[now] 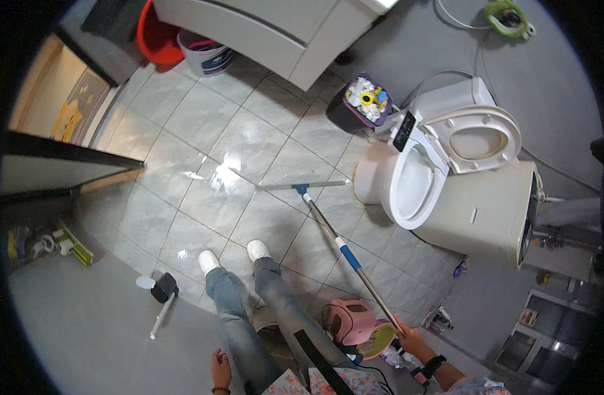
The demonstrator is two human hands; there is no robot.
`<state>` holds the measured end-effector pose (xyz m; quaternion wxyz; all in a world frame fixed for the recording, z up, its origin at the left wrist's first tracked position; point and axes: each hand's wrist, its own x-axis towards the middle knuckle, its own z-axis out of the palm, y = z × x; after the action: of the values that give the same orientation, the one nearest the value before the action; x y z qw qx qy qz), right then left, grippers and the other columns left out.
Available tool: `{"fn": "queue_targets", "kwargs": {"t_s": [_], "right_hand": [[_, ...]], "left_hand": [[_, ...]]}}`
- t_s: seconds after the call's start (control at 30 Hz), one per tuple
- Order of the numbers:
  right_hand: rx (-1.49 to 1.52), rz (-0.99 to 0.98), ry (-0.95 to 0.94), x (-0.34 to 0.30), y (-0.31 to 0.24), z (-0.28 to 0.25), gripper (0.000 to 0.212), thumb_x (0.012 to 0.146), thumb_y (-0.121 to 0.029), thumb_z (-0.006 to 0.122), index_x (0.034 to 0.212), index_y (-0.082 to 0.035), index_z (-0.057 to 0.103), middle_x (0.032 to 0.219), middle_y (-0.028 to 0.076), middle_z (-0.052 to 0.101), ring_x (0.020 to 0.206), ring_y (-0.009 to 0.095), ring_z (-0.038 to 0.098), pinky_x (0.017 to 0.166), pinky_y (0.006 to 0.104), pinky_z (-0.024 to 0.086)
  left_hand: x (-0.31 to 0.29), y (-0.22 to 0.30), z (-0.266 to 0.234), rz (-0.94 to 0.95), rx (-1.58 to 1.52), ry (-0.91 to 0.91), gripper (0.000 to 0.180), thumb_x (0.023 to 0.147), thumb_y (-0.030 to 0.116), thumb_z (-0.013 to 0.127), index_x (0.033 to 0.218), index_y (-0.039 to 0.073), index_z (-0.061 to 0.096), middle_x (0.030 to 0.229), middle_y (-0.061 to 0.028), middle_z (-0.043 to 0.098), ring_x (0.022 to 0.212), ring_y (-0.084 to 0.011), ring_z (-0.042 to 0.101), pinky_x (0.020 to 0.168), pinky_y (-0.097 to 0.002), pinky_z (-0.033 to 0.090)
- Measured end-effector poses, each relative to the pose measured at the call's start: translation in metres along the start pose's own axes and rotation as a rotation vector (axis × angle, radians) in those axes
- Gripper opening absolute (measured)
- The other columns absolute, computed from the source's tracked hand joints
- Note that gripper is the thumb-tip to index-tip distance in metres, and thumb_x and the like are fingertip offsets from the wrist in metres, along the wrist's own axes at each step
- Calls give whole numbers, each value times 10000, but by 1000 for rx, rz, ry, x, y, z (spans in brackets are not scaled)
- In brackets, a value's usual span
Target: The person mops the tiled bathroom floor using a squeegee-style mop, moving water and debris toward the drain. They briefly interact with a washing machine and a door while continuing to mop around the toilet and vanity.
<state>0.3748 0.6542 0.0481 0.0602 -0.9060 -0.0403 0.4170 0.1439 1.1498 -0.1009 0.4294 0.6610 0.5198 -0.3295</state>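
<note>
My right hand [412,340] is wrapped round the upper end of the metal pole of a floor squeegee [325,227]. Blue parts mark the pole's middle and the joint at its head. The long, thin squeegee blade [328,184] lies across wet grey tiles, its right end close to the toilet base. My left hand [220,370] hangs beside my left leg, holding nothing, its fingers loosely bent and slightly apart.
Right of the blade stands a white toilet [417,184] with its seat raised, a full trash bin [361,102] beside it. A pink stool [350,321] and green basin [377,340] lie near the pole. Buckets [206,56] stand under the cabinet; a door [71,161] juts in at left.
</note>
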Motion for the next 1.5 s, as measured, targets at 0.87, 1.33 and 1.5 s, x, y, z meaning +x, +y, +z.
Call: {"fn": "queue_targets", "kwargs": {"t_s": [0.87, 1.33, 1.5], "right_hand": [[448, 133, 112, 276, -289, -71, 506, 876, -175, 439, 1343, -153, 244, 504, -5, 399, 375, 96, 377, 343, 265, 339], [548, 154, 141, 268, -317, -80, 514, 884, -259, 453, 1343, -160, 242, 531, -18, 382, 391, 70, 357, 334, 224, 314], [540, 161, 91, 160, -309, -56, 500, 901, -228, 419, 1348, -117, 222, 559, -42, 382, 418, 52, 365, 368, 205, 340]], "left_hand": [[10, -62, -42, -283, -405, -108, 395, 880, 201, 436, 1229, 21, 389, 1199, -157, 456, 1079, -265, 465, 901, -350, 377], [16, -81, -36, -269, -570, -116, 376, 889, 185, 421, 1221, 11, 388, 1167, -164, 483, 1077, -261, 469, 902, -346, 373], [18, -82, -26, -315, -547, -154, 371, 892, 183, 417, 1217, 7, 389, 1179, -161, 478, 1092, -260, 459, 905, -345, 370]]}}
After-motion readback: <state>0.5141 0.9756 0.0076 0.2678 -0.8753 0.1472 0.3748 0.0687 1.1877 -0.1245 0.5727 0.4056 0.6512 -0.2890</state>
